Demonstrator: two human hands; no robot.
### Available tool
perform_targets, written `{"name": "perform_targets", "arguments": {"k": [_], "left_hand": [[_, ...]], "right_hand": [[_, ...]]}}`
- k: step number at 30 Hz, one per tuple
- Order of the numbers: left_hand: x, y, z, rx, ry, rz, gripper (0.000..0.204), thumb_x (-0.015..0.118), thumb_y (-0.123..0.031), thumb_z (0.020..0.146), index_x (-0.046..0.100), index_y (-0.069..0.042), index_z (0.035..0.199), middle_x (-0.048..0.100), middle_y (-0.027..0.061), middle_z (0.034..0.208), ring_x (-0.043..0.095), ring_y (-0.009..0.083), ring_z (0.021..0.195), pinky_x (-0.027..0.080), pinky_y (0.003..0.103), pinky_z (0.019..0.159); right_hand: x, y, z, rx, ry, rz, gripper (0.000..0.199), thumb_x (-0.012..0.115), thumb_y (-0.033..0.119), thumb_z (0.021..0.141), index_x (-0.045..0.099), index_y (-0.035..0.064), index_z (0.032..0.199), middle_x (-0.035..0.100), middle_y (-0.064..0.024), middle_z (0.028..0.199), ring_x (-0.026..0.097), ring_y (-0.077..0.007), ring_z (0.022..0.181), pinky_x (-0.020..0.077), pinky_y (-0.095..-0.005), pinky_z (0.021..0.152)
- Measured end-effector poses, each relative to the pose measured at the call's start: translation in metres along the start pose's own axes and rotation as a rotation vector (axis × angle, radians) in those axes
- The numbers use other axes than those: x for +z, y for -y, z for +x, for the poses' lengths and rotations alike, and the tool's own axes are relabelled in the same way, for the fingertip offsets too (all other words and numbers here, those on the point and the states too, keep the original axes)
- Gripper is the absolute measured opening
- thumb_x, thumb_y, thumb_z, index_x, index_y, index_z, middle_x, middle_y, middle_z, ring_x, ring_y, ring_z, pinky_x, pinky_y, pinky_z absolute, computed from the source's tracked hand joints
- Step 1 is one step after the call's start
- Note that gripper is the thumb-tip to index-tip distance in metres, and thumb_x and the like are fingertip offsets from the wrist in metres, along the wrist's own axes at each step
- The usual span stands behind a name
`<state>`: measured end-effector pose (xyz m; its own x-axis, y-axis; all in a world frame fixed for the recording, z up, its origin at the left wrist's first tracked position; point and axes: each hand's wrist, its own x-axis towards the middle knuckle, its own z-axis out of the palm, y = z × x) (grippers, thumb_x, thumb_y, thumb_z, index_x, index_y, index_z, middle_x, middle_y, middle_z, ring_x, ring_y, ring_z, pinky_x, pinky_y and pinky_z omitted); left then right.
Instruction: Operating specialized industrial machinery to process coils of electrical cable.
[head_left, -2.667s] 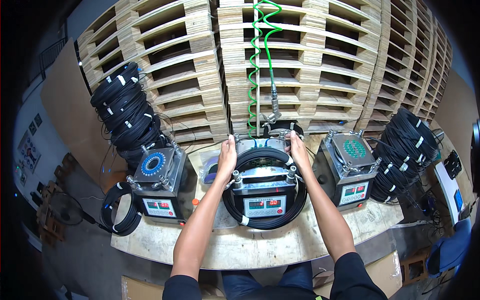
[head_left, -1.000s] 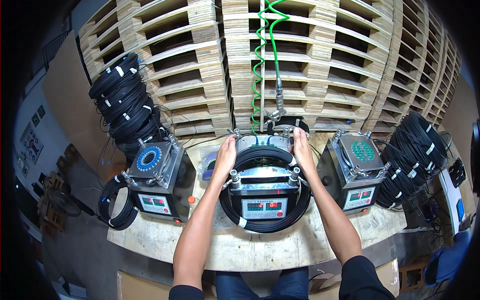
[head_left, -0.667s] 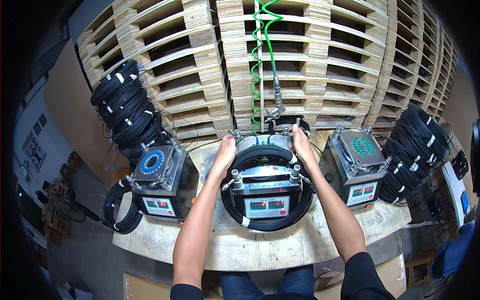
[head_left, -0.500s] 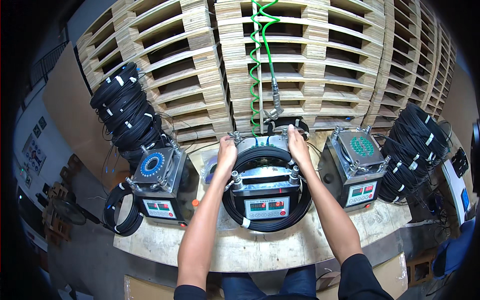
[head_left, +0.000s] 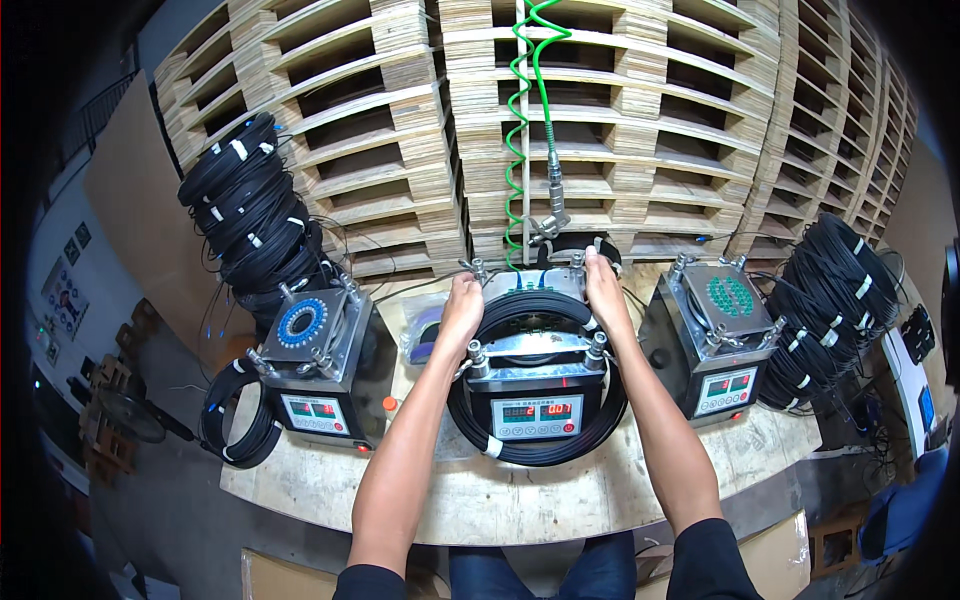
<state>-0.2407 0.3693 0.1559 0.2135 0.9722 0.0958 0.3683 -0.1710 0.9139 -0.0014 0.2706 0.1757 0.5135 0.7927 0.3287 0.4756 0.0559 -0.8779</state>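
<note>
The black cable coil (head_left: 537,440) was draped around the middle machine (head_left: 537,385) on the counter (head_left: 520,500), gripped at its rear by the left hand (head_left: 462,305) and right hand (head_left: 604,290) (fingers curled); even seating was judged best.

Three metal machines (head_left: 318,375) sit at nine, six and three o'clock; two hands (head_left: 462,305); one green coiled hose (head_left: 522,120).

Glossy black plastic cable coil (head_left: 535,452), brushed metal machine (head_left: 536,400), rough wooden pallets (head_left: 640,120).
</note>
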Motion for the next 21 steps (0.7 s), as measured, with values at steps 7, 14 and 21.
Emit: {"name": "perform_targets", "arguments": {"k": [7, 14, 21], "left_hand": [[0.005, -0.016, -0.008, -0.03, 0.015, -0.047, 0.051, 0.045, -0.024, 0.1, 0.044, -0.003, 0.146, 0.06, 0.0302, 0.135, 0.056, 0.0391, 0.131, 0.04, 0.043, 0.111], [0.005, -0.021, -0.012, -0.009, -0.061, -0.092, 0.056, 0.042, -0.036, 0.102, 0.046, -0.002, 0.146, 0.059, 0.0295, 0.138, 0.054, 0.0394, 0.134, 0.039, 0.041, 0.112], [0.001, -0.034, -0.021, 0.004, -0.041, -0.063, 0.079, 0.038, -0.066, 0.103, 0.05, 0.001, 0.143, 0.059, 0.0277, 0.139, 0.053, 0.0394, 0.135, 0.039, 0.043, 0.112]], "right_hand": [[-0.01, -0.007, 0.004, 0.087, -0.027, 0.011, 0.063, 0.032, 0.055, 0.108, 0.06, 0.0003, 0.124, 0.065, -0.0323, 0.116, 0.059, -0.0505, 0.115, 0.0452, -0.0516, 0.097], [-0.01, -0.004, 0.0, 0.054, -0.038, -0.093, 0.067, 0.029, 0.058, 0.108, 0.061, 0.0016, 0.124, 0.066, -0.0323, 0.115, 0.059, -0.0525, 0.114, 0.0451, -0.0552, 0.097], [-0.016, 0.012, -0.006, 0.086, 0.02, -0.163, 0.068, 0.03, 0.059, 0.107, 0.062, 0.0016, 0.122, 0.067, -0.0322, 0.113, 0.059, -0.0535, 0.114, 0.0453, -0.056, 0.096]]}}
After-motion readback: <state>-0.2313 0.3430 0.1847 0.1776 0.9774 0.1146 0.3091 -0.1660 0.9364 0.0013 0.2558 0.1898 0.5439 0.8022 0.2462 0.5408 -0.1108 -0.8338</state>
